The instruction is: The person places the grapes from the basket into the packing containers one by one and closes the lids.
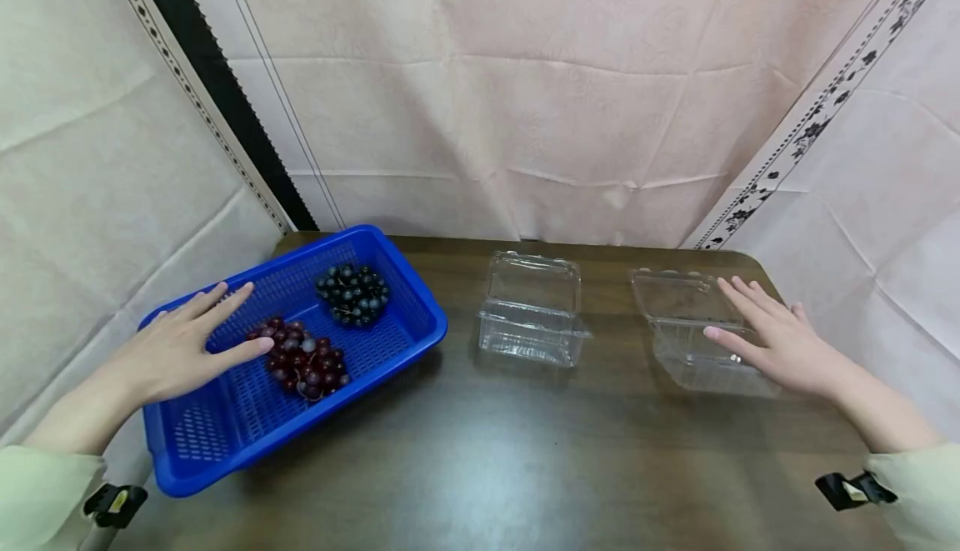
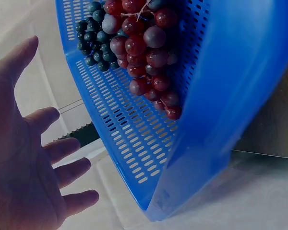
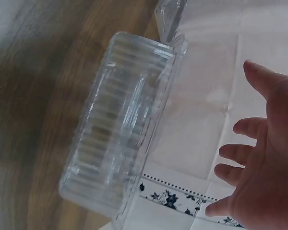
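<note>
My left hand [image 1: 183, 347] hovers with spread fingers over the left part of a blue plastic basket [image 1: 390, 368]. Inside the basket lie a bunch of red grapes [image 1: 307, 363], close to my left thumb, and a smaller bunch of dark grapes [image 1: 352, 294] farther back. In the left wrist view the palm [image 2: 19, 163] holds nothing. On the right, my right hand [image 1: 780, 338] is stretched out above a clear plastic clamshell box [image 1: 712, 372] with its lid raised. The right wrist view shows that box [image 3: 110, 124] apart from the fingers, which grip nothing.
A second, smaller clear clamshell box [image 1: 528, 334] stands with its lid up between the basket and the right box. All of it is on a brown wooden table [image 1: 480, 468]. Pale cloth [image 1: 487, 117] hangs behind the table and along both sides.
</note>
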A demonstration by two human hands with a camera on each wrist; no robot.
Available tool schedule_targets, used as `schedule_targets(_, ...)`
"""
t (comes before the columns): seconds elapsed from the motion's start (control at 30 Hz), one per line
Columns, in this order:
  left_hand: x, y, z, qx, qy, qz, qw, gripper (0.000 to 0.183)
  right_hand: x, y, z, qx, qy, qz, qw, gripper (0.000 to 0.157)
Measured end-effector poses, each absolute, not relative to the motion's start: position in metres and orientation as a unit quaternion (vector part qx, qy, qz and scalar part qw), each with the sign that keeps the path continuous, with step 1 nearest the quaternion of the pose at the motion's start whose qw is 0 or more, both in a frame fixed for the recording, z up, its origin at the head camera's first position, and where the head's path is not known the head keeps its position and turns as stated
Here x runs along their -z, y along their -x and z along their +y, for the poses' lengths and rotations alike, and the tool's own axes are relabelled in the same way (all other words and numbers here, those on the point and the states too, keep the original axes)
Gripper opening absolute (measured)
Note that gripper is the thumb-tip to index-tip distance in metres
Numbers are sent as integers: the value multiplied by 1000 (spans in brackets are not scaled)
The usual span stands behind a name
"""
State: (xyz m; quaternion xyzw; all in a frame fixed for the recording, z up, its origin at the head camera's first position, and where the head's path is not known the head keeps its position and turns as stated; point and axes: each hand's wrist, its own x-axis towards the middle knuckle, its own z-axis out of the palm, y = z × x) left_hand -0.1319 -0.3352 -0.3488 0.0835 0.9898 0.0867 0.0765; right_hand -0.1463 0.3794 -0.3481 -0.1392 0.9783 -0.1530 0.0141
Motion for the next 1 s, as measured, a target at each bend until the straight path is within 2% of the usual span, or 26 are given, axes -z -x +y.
schedule_targets(0.57, 346, 135, -324, -57, -99, 990, 86, 92, 329, 171, 325, 184, 165, 962, 114, 77)
schedule_targets(1.0, 339, 137, -317, -21, -113, 990, 86, 96, 330, 188, 286, 168, 205, 955, 131, 70)
